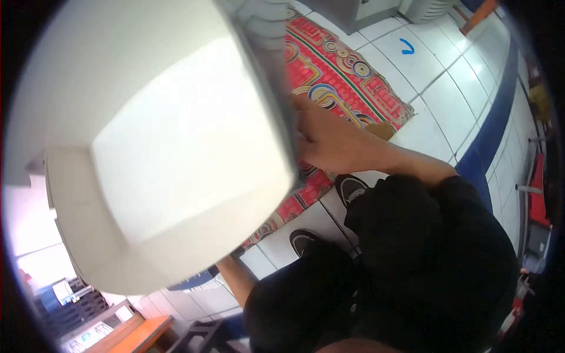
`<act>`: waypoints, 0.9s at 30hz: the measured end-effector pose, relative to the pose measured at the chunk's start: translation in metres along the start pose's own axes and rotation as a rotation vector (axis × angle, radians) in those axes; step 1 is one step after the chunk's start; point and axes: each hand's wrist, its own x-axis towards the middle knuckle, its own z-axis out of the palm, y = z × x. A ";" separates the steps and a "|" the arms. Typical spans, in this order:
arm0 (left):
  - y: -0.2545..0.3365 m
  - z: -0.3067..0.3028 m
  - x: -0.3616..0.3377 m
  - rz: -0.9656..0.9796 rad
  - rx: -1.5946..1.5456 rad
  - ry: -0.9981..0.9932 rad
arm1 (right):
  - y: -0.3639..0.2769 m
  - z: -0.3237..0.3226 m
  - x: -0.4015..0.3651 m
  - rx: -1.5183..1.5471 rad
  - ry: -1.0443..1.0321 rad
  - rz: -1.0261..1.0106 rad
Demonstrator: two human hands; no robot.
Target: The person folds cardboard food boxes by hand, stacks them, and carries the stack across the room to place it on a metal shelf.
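A large white box-like container (pixel 182 147) with rounded corners fills the left of the head view, tilted so that its bright hollow inside faces me. Along its right side runs a grey edge. My right hand (pixel 321 132) is closed on that edge, its fingertips partly hidden behind it. Below the container, my left forearm (pixel 236 281) reaches up behind the lower rim. The container covers my left hand, so its fingers do not show.
Under the container lies a red patterned mat (pixel 347 70) on white floor tiles (pixel 435 112). My shoes (pixel 352 189) stand at its near edge. A grey cabinet (pixel 368 12) is at the top, an orange bench (pixel 138 334) at lower left. A blue stripe (pixel 482 156) crosses the tiles.
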 end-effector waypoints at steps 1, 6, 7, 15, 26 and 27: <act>-0.001 0.003 -0.008 -0.093 0.085 0.189 | -0.004 0.000 -0.001 -0.012 0.029 -0.023; -0.011 -0.001 -0.028 -0.385 0.749 0.184 | 0.016 -0.004 -0.026 -0.156 -0.196 0.008; 0.007 0.029 -0.018 -0.256 0.578 0.160 | 0.027 -0.001 -0.028 -0.213 -0.244 0.013; 0.041 0.055 0.003 0.051 0.546 -0.062 | 0.085 0.007 -0.015 -0.747 -0.365 0.300; 0.026 0.064 -0.026 0.176 0.461 0.010 | 0.096 -0.002 -0.012 -0.298 0.152 0.035; 0.020 0.068 -0.027 0.209 0.447 0.030 | 0.094 -0.007 -0.012 -0.232 0.225 -0.027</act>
